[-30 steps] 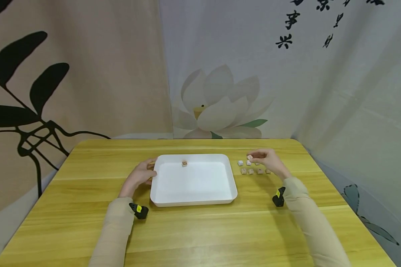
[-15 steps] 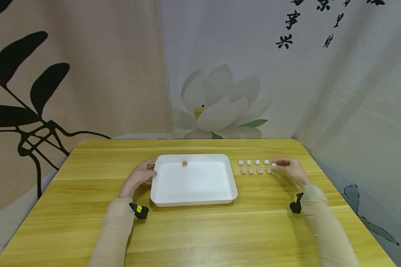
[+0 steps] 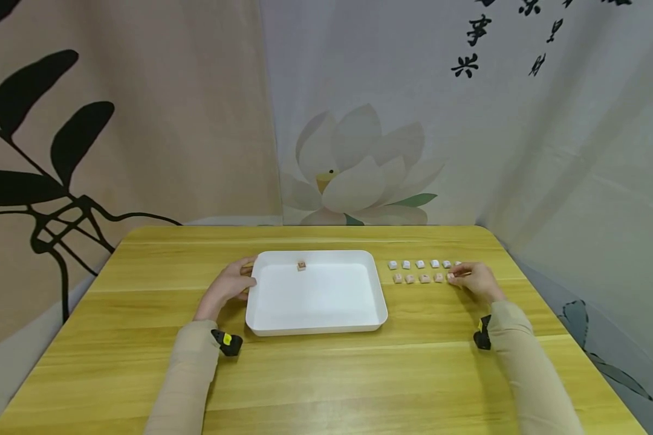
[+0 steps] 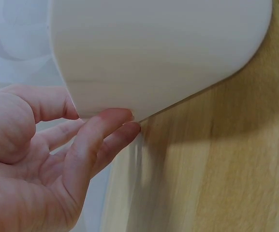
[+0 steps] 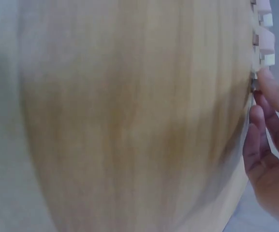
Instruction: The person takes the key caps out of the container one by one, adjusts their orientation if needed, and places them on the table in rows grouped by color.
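Observation:
My left hand [image 3: 231,285] holds the left edge of a shallow white tray [image 3: 315,329], thumb at the rim. In the left wrist view, the fingers [image 4: 83,154] bend against the tray's outer wall [image 4: 154,63]. Inside the tray sits one small brownish block [image 3: 302,266], near the back. To the right of it, my right hand [image 3: 479,281] pinches a small pale keycap-like block [image 3: 450,277] at the right end of the front row. The right wrist view has this hand [image 5: 274,140] at its right edge, below pink and white blocks [image 5: 266,41].
Two rows of small blocks lie right of the tray: a whiter back row [image 3: 420,264] and a pinkish front row [image 3: 425,278]. All stand on a yellow wooden table [image 3: 326,380]. A printed curtain [image 3: 359,121] hangs behind its far edge.
My right hand has moved right, carrying a block to the back row's right end, and now sits slightly nearer at the front row's end. Both rows extend further right. My left hand stays on the tray.

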### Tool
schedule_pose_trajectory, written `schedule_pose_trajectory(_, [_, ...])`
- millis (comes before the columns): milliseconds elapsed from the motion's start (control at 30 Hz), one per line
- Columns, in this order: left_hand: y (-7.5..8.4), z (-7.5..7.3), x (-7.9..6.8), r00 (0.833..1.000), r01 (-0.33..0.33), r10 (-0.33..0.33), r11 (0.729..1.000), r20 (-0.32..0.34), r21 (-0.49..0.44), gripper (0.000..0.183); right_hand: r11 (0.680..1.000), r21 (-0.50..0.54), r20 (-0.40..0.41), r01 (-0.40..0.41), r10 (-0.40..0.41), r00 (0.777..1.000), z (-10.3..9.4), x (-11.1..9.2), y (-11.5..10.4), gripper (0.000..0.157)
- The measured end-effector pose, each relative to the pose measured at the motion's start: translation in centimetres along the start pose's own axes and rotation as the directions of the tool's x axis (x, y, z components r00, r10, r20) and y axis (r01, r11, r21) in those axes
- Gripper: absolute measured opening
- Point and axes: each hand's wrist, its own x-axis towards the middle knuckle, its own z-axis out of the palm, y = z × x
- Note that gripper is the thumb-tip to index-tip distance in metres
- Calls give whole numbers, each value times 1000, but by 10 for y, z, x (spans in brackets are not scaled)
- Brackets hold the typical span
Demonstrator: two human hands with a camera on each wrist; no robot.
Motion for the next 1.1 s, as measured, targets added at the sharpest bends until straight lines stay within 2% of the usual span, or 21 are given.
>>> schedule_pose_trajectory(300, [1,1,0,1000,3,-3,1000,5,-6,73,998,-66,25,-18,19,1000,0,0,-2,29])
schedule_pose_trajectory(467, [1,1,0,1000,6,-6,1000,0,-1,73,998,-58,48,-6,9,999,-2,0,-1,32])
schedule_pose_trajectory(633, [0,0,1,1000,7,-7,1000,-5,-3,73,1000,-9,98,11,-10,995,-14,3,-7,41])
schedule_pose_trajectory(733, [-1,0,2,1000,10,-10,1000,-4,-1,74,999,35,107,35,-38,994,-22,8,-20,45])
schedule_pose_trajectory(867, [-1,-1,2,1000,13,-13,1000,-4,1,75,994,90,106,66,-75,991,-25,17,-48,45])
schedule_pose_trajectory(1000, [-1,0,2,1000,14,-14,1000,-5,9,75,980,154,91,123,-138,986,-13,29,-83,45])
schedule_pose_trajectory(1100, [0,0,2,1000,13,-13,1000,-9,16,75,955,231,75,187,-209,975,5,40,-111,41])
